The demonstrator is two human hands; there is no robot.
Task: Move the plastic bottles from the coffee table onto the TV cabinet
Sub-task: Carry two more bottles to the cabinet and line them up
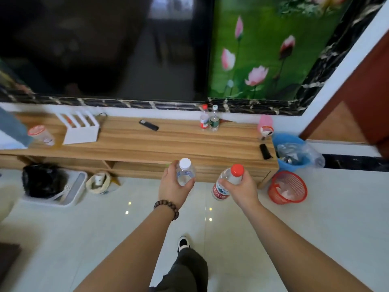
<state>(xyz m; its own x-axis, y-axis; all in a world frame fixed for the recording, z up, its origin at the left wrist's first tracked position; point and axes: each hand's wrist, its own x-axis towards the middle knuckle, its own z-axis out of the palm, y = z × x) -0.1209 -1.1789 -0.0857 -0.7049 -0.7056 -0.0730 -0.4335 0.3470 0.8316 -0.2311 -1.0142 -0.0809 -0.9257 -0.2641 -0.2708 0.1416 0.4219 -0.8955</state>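
Note:
My left hand [171,187] grips a clear plastic bottle with a white cap [185,170]. A clear bottle with a red cap and red label [226,183] sits in my right hand [242,189]. Both bottles are held over the floor, just short of the front edge of the wooden TV cabinet [164,142]. Two more bottles stand upright side by side at the back of the cabinet top: a red-capped bottle [204,118] and a white-capped bottle [214,119] with a green label.
On the cabinet lie a black remote [148,125], a white rack [81,128], a cup [41,134], a pink item [265,125] and a black object [265,151]. A blue bin [291,151] and red basket [287,187] stand at right. A white tray [63,190] sits on the floor.

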